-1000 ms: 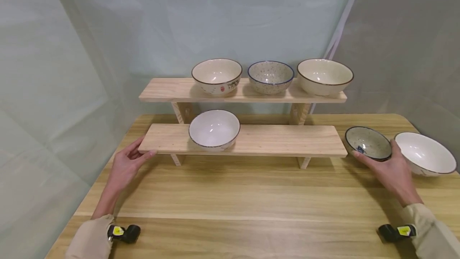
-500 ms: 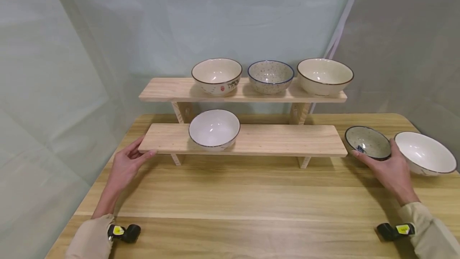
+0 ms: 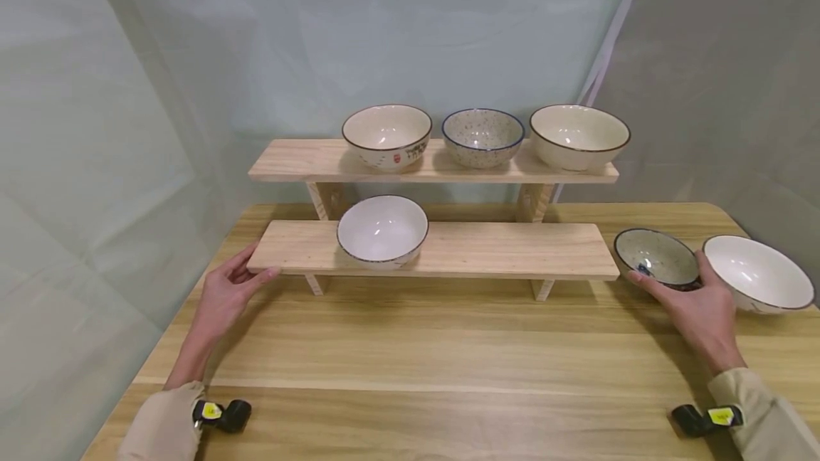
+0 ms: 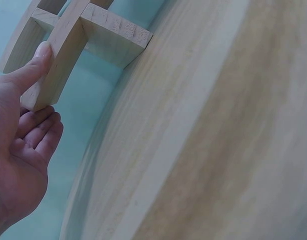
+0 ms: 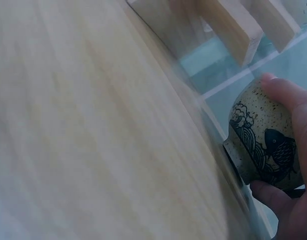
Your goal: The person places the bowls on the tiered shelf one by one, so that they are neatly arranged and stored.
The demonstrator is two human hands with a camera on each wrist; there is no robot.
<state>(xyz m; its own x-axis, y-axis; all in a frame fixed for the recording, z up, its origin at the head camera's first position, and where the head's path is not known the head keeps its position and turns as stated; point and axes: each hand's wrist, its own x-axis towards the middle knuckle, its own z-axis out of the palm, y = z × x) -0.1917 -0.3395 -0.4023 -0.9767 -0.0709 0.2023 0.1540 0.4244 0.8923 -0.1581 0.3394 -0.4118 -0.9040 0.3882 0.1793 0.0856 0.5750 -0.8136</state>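
Note:
My left hand [image 3: 224, 297] grips the left end of the lower board of a two-tier wooden shelf [image 3: 500, 247]. In the left wrist view, its thumb lies on the front edge and its fingers curl beneath the board [image 4: 58, 65]. At the right, my right hand [image 3: 698, 304] holds a small grey speckled bowl [image 3: 660, 255] with a dark rim. The right wrist view shows a dark fish and wave pattern on the bowl's outer wall [image 5: 263, 135], and its foot close to the table; I cannot tell whether it touches.
On the upper board stand a patterned cream bowl [image 3: 387, 137], a blue-rimmed speckled bowl [image 3: 482, 137] and a brown-rimmed cream bowl [image 3: 579, 137]. A white bowl [image 3: 382, 231] sits on the lower board. Another white bowl [image 3: 759, 276] is right of my right hand, on the wooden table [image 3: 410, 375].
The speckled bowl in my right hand has shifted and tipped very slightly, its rim a little lower. My left hand and the shelf have stayed where they were.

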